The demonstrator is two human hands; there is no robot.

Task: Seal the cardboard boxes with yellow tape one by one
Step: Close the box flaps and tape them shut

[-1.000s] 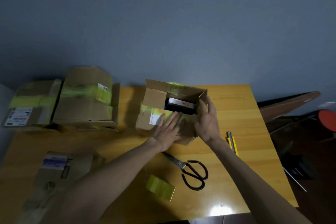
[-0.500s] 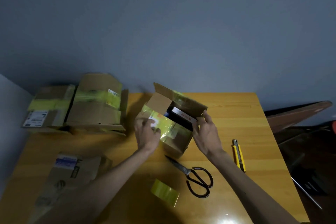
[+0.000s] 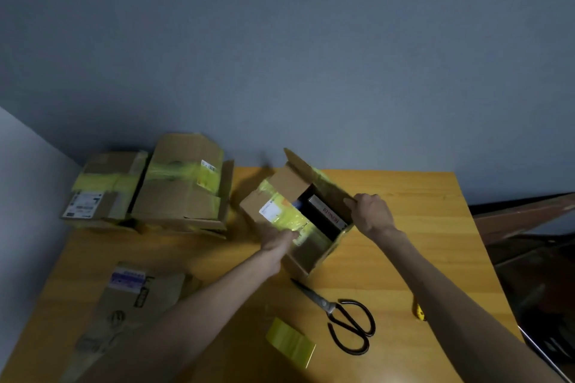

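A: head cam dim, low contrast. wall (image 3: 311,56) flat blue-grey, darker twd top.
B: shadows?
A: soft, dark under boxes (image 3: 183,193) at left + behind open box (image 3: 308,253). table (image 3: 420,242) brightest on right.
B: sharpness?
A: soft overall, left hand (image 3: 280,244) smeared w/ motion blur. wide-angle bends table edges, worst at btm corners.
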